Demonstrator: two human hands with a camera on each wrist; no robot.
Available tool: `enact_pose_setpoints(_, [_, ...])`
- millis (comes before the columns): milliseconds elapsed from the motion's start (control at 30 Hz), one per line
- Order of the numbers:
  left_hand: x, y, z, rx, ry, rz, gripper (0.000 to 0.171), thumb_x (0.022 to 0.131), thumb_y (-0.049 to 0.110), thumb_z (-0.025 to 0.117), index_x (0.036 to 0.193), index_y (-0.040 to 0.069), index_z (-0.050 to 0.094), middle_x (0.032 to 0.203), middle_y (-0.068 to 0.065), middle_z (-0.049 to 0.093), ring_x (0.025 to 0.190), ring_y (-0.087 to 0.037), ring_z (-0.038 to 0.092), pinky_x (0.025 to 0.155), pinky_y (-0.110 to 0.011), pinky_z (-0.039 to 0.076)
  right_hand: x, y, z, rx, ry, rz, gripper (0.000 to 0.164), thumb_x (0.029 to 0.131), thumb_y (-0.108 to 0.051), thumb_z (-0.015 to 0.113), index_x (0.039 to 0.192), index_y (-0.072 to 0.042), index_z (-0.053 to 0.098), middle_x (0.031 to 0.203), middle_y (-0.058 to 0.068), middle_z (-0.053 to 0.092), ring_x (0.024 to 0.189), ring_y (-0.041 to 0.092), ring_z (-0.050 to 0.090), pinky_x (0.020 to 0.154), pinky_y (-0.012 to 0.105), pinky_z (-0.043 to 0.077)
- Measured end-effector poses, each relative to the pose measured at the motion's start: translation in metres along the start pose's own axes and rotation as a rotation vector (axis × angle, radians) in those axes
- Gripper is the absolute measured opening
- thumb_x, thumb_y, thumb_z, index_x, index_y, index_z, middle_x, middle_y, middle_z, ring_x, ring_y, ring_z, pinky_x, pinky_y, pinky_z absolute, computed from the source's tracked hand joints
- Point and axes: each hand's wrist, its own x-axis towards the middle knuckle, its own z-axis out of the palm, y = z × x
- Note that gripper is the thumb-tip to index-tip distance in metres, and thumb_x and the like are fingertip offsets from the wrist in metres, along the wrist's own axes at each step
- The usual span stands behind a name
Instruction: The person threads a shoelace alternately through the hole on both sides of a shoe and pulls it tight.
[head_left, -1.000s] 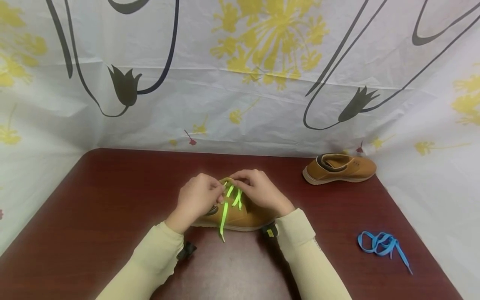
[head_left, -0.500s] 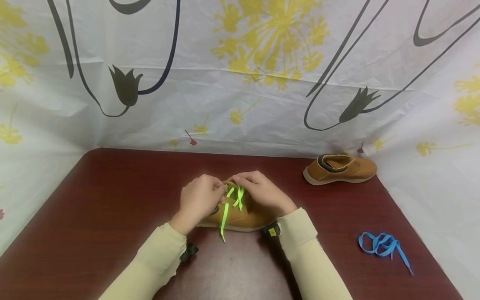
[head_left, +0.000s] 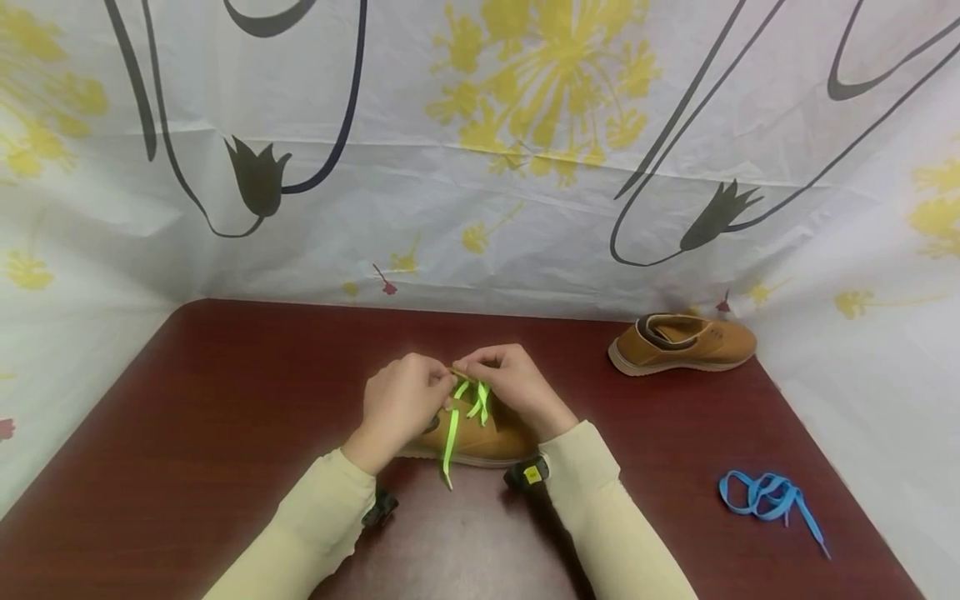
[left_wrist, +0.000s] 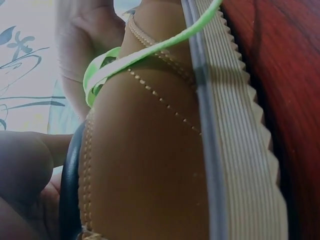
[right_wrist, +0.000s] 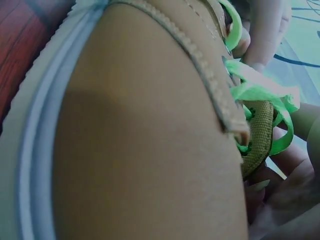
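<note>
A tan leather shoe (head_left: 491, 440) lies sideways in the middle of the table, with a neon-green shoelace (head_left: 451, 446) partly threaded through its eyelets. One lace end hangs down the near side; a short looped part sits further along the opening. My left hand (head_left: 405, 400) is at the ankle side, its thumb and fingers pinching the edge of the tongue. From the toe side my right hand (head_left: 521, 387) pinches the same tongue (right_wrist: 261, 135), whose woven fabric shows in the right wrist view. Whether a lace end is also between the left fingertips, I cannot tell.
A second tan shoe (head_left: 682, 343), with no lace in its eyelets, stands at the back right. A blue shoelace (head_left: 772, 497) lies loosely coiled near the right edge. The dark red table (head_left: 262, 400) is backed by a flower-patterned curtain (head_left: 420, 208).
Both hands stay at the tongue. The right thumb and fingers have shifted slightly left, closer to the left fingertips, and the right wrist has swung left too.
</note>
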Motion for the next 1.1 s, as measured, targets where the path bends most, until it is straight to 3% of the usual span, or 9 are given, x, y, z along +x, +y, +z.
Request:
enact_pose_setpoints(167, [-0.001, -0.001, -0.005, -0.035, -0.023, 0.003, 0.020, 0.097, 0.029, 0.066, 0.092, 0.018, 0.081, 0.065, 0.009, 0.066, 0.053, -0.010, 0.053, 0.048, -0.027, 0.039, 0.000, 0.001, 0.004, 0.011, 0.021, -0.008, 0.017, 0.098, -0.021, 0.067, 0.101, -0.010, 0.080, 0.110, 0.004, 0.077, 0.108, 0.017, 0.068, 0.092, 0.033, 0.053])
enact_pose_setpoints(367, [0.001, -0.008, -0.023, -0.186, -0.035, 0.038, 0.025, 0.099, 0.029, 0.064, 0.103, 0.010, 0.079, 0.083, -0.002, 0.072, 0.049, -0.010, 0.042, 0.053, -0.028, 0.042, 0.002, 0.003, 0.007, 0.023, 0.052, -0.026, 0.019, 0.099, -0.022, 0.066, 0.101, -0.008, 0.079, 0.108, 0.005, 0.076, 0.104, 0.015, 0.066, 0.092, 0.031, 0.051])
enact_pose_setpoints(467, [0.004, -0.017, -0.032, -0.166, -0.006, 0.068, 0.022, 0.099, 0.025, 0.065, 0.109, 0.010, 0.077, 0.099, -0.004, 0.076, 0.058, -0.012, 0.049, 0.062, -0.032, 0.048, 0.001, 0.002, 0.009, 0.019, 0.066, -0.030, 0.020, 0.098, -0.023, 0.067, 0.100, -0.007, 0.079, 0.106, 0.006, 0.076, 0.101, 0.014, 0.065, 0.090, 0.029, 0.051])
enact_pose_setpoints(567, [0.007, -0.028, -0.037, -0.107, -0.063, 0.103, 0.022, 0.096, 0.020, 0.068, 0.114, 0.010, 0.075, 0.112, -0.006, 0.076, 0.068, -0.014, 0.061, 0.073, -0.035, 0.053, 0.001, 0.000, 0.010, 0.007, 0.086, -0.039, 0.021, 0.098, -0.023, 0.068, 0.101, -0.005, 0.078, 0.106, 0.007, 0.076, 0.099, 0.014, 0.065, 0.089, 0.029, 0.051])
enact_pose_setpoints(733, [0.016, -0.038, -0.030, -0.094, -0.186, 0.168, 0.021, 0.095, 0.020, 0.071, 0.114, 0.012, 0.077, 0.111, -0.004, 0.077, 0.087, -0.016, 0.072, 0.084, -0.037, 0.058, -0.001, -0.005, 0.008, -0.022, 0.106, -0.060, 0.022, 0.098, -0.021, 0.067, 0.103, -0.002, 0.077, 0.104, 0.010, 0.077, 0.093, 0.013, 0.065, 0.084, 0.028, 0.052])
enact_pose_setpoints(800, [0.019, -0.039, -0.024, -0.093, -0.180, 0.193, 0.018, 0.096, 0.019, 0.071, 0.111, 0.013, 0.078, 0.109, -0.003, 0.078, 0.101, -0.018, 0.071, 0.091, -0.039, 0.058, 0.000, -0.005, 0.007, -0.029, 0.106, -0.065, 0.022, 0.099, -0.022, 0.066, 0.103, -0.003, 0.078, 0.102, 0.010, 0.078, 0.088, 0.011, 0.065, 0.079, 0.027, 0.052])
enact_pose_setpoints(867, [0.021, -0.038, -0.019, -0.095, -0.169, 0.188, 0.018, 0.096, 0.019, 0.071, 0.110, 0.014, 0.078, 0.109, -0.002, 0.078, 0.104, -0.019, 0.071, 0.092, -0.039, 0.057, 0.001, -0.005, 0.006, -0.033, 0.110, -0.069, 0.023, 0.099, -0.022, 0.066, 0.103, -0.003, 0.077, 0.099, 0.010, 0.078, 0.082, 0.010, 0.064, 0.074, 0.026, 0.053])
enact_pose_setpoints(967, [0.022, -0.038, -0.015, -0.108, -0.156, 0.174, 0.017, 0.096, 0.019, 0.071, 0.110, 0.014, 0.079, 0.107, -0.001, 0.078, 0.099, -0.017, 0.070, 0.088, -0.038, 0.057, 0.004, -0.005, 0.003, -0.042, 0.116, -0.084, 0.024, 0.100, -0.022, 0.065, 0.100, -0.002, 0.077, 0.090, 0.009, 0.077, 0.075, 0.010, 0.063, 0.068, 0.025, 0.052])
enact_pose_setpoints(1100, [0.022, -0.038, -0.014, -0.122, -0.133, 0.160, 0.016, 0.095, 0.020, 0.072, 0.108, 0.015, 0.080, 0.105, 0.000, 0.078, 0.097, -0.016, 0.069, 0.088, -0.038, 0.056, 0.010, -0.012, -0.003, -0.037, 0.110, -0.094, 0.023, 0.101, -0.021, 0.064, 0.098, -0.002, 0.075, 0.082, 0.010, 0.074, 0.076, 0.016, 0.067, 0.070, 0.029, 0.055])
